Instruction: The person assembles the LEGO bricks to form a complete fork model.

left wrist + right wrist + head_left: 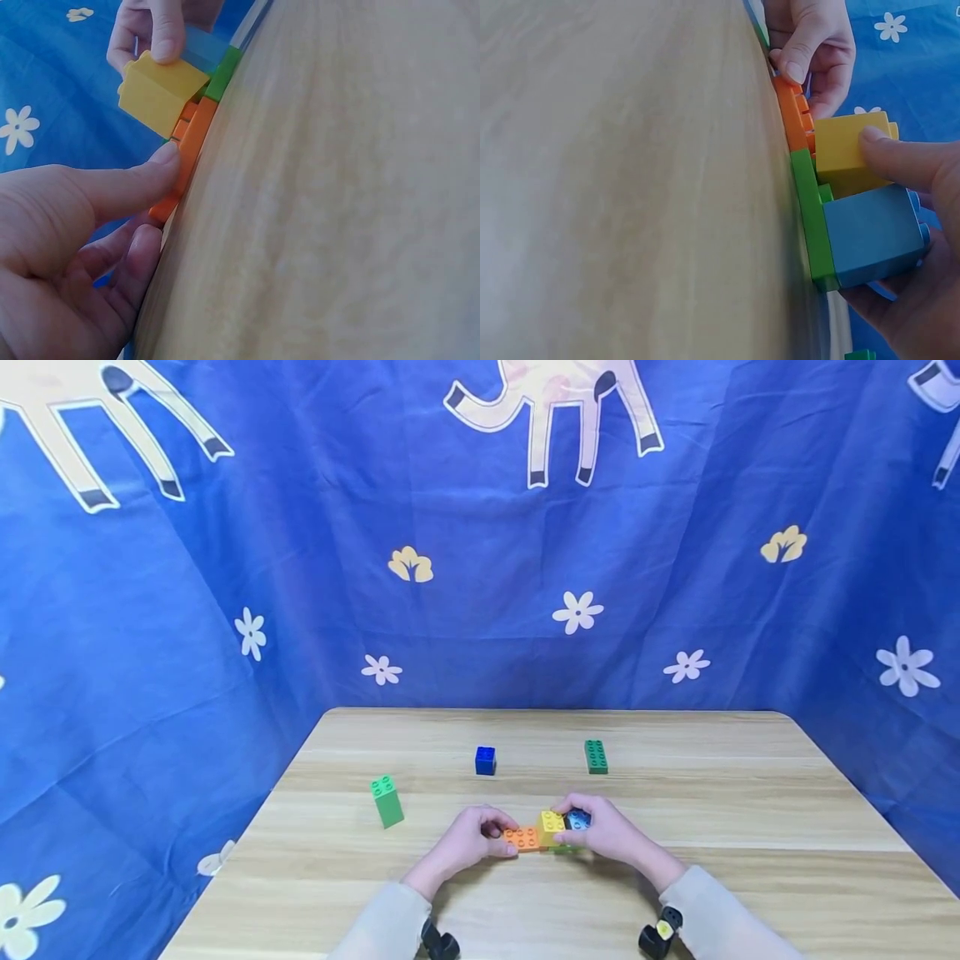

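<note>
My left hand (pixel 474 837) grips the free end of a flat orange brick (pixel 521 838) between thumb and fingers, low on the table. A yellow brick (pixel 550 829) is pinched by my right hand (pixel 606 832), its thumb against one side. In the right wrist view, the yellow brick sits over the place where the orange brick meets a flat light green brick (pixel 815 229). Whether it is pressed fully down I cannot tell. Beside it, a blue brick (pixel 874 234) stands on the light green one, partly hidden by my right hand in the head view.
Farther back on the wooden table (pixel 675 793) are a small dark blue brick (pixel 485 761) and a dark green brick (pixel 596 757). A tall green brick (pixel 387 802) stands to the left. Behind the table hangs a blue patterned cloth (pixel 480 652).
</note>
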A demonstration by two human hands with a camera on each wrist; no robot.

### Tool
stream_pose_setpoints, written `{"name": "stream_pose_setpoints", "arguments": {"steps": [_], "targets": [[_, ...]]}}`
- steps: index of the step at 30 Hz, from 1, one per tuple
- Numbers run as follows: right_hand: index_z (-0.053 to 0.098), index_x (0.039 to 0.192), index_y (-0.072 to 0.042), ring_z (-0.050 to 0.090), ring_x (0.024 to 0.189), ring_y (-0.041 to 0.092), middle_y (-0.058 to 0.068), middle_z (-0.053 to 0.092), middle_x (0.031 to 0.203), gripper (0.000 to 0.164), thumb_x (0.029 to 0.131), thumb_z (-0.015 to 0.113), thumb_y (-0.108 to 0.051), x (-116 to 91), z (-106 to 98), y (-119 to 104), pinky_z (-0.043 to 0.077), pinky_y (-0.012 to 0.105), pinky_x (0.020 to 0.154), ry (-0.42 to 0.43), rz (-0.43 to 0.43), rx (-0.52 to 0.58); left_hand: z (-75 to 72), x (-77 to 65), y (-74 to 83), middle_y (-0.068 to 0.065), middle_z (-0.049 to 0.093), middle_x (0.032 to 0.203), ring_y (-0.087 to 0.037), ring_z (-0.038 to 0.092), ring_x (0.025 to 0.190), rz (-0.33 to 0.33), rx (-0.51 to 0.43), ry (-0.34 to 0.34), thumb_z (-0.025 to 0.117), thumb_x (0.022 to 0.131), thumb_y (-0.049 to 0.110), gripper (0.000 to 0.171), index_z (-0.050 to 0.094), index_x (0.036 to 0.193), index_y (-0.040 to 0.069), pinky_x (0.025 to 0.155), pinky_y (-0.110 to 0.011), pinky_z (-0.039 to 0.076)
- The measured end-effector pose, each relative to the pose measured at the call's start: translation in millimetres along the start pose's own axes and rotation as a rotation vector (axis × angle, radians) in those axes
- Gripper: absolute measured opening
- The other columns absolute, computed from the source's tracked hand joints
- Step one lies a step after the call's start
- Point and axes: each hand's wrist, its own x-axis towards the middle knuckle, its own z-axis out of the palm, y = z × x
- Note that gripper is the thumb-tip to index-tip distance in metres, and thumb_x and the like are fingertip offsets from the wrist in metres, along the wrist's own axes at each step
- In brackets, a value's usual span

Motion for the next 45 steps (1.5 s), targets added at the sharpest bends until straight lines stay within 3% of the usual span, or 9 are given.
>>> {"name": "stream_pose_setpoints", "arguments": {"steps": [18, 25, 37, 45], "targets": [[0.066, 0.097, -0.020, 0.055, 0.090, 0.019, 0.002, 0.063, 0.104, 0.030, 0.073, 0.078, -0.030, -1.2, 1.6, 1.3, 0.046, 0.039, 0.080, 0.010, -0.010, -0.021, 0.6, -0.2, 3.1, 0.001, 0.061, 0.087, -0.017, 0.052, 0.079, 0.007, 0.028, -0.006, 0.079, 0.070, 0.014, 0.030, 0.070, 0.098, 0.011, 0.071, -0.027, 0.042], [0.066, 0.097, -0.020, 0.055, 0.091, 0.018, 0.000, 0.064, 0.104, 0.028, 0.074, 0.077, -0.033, -3.4, 2.6, 0.9, 0.045, 0.041, 0.081, 0.001, -0.053, -0.067, 2.8, -3.2, 1.6, 0.001, 0.061, 0.088, -0.017, 0.052, 0.079, 0.017, 0.023, -0.007, 0.080, 0.070, 0.014, 0.030, 0.070, 0.098, 0.011, 0.070, -0.027, 0.042], [0.065, 0.103, -0.022, 0.058, 0.092, 0.013, -0.006, 0.064, 0.103, 0.032, 0.076, 0.074, -0.037, -4.6, 4.7, 5.9, 0.048, 0.035, 0.081, 0.000, -0.084, -0.122, 9.0, -4.6, 0.1, 0.001, 0.060, 0.088, -0.017, 0.052, 0.079, 0.026, 0.029, 0.002, 0.080, 0.070, 0.015, 0.030, 0.070, 0.098, 0.011, 0.070, -0.027, 0.042], [0.065, 0.101, -0.018, 0.057, 0.088, 0.013, -0.005, 0.064, 0.099, 0.030, 0.075, 0.076, -0.030, -3.4, 0.8, 0.0, 0.049, 0.033, 0.078, 0.000, -0.111, -0.185, 7.7, -0.9, -1.6, 0.002, 0.060, 0.088, -0.014, 0.051, 0.077, 0.028, 0.046, 0.015, 0.080, 0.070, 0.017, 0.030, 0.070, 0.098, 0.013, 0.070, -0.027, 0.043]]}}
